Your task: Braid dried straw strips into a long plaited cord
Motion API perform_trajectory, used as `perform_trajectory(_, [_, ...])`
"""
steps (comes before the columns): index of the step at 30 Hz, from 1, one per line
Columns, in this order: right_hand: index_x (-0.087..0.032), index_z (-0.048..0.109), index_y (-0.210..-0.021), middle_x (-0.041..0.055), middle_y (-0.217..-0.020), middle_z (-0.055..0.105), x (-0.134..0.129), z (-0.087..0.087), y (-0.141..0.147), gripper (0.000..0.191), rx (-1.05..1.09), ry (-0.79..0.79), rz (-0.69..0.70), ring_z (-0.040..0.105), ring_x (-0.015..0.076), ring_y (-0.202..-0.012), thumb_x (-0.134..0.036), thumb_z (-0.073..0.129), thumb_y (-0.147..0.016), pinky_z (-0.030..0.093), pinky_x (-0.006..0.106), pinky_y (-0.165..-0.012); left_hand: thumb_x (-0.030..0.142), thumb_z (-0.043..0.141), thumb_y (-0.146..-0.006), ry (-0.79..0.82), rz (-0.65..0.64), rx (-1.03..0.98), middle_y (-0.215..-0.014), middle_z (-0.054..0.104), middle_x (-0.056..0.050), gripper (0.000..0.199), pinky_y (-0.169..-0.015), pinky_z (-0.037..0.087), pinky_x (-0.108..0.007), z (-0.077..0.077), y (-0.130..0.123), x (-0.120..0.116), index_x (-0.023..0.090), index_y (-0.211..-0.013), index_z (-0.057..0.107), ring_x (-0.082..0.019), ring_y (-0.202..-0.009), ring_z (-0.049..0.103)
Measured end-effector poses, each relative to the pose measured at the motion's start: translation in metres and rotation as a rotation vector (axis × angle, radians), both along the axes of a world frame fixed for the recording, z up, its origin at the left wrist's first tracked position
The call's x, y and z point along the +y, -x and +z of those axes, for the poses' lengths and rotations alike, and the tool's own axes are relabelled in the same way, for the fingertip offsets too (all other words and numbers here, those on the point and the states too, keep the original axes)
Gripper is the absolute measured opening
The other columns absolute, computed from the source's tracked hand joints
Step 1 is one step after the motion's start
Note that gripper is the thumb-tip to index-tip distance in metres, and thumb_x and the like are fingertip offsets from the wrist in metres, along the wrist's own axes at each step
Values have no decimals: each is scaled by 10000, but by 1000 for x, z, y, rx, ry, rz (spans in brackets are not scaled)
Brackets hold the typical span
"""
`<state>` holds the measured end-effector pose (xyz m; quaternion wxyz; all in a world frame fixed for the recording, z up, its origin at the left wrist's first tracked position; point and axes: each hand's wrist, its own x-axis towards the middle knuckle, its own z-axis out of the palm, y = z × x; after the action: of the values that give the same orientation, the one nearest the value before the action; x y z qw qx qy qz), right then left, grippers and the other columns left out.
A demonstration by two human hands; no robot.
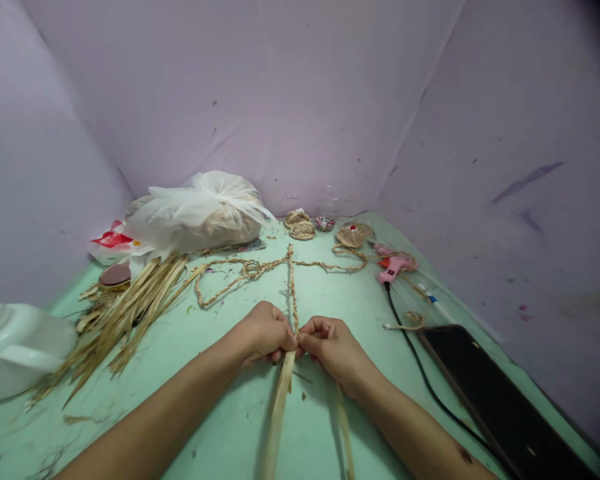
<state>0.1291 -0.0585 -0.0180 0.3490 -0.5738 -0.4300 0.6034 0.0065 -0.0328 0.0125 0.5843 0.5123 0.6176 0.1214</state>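
- Braid [293, 293], location: center of the table [220, 427], running from the far part of the table straight to the hands; its far end meets a looped braided cord [206, 305] lying across the table.
- Risk, loosening: the braid could probably unravel at its near end if either pinch slackens or tension turns uneven.
- Risk, splitting: the flat strip [280, 400] leading nearward from the pinch looks dry and may crack if twisted sharply.
- Risk, tangling: the narrower strip [345, 427] hangs near the right forearm and could snag on it.
- Left hand [267, 333]: fingers curled, nearly closed; thumb and fingertips pinch the braid's near end from the left.
- Right hand [337, 350]: half curled; thumb and index finger pinch at the same point from the right. Its grip on individual strands cannot be determined.
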Motion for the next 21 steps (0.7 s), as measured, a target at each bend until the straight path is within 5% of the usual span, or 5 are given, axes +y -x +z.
perform_trajectory(9, [-147,487,-591,-86,-358,382,-1,7,-5,79,88,103,-31,297,30,-308,-163,552,-548,116,188,-348,181,613,-485,-146,-20,-134,-385,402,54,141,-402,226,-180,-10,4,0,129,-481,482,-35,-389,306])
perform_trajectory(15, [-154,489,-599,-81,-329,365,-2,8,-6,84,164,149,1,233,29,-311,-205,540,-558,88,197,-354,305,601,-581,61,-83,-80,-279,347,76,198,-319,141,-175,1,4,-3,180,-581,448,-50,-266,252])
perform_trajectory(21, [-166,432,-553,-100,-349,297,-2,10,-6,121,235,188,20,166,20,-321,-220,540,-559,59,200,-362,400,654,-535,161,-78,-243,-301,396,59,305,-288,181,-166,-11,2,0,167,-598,467,-58,-266,308])
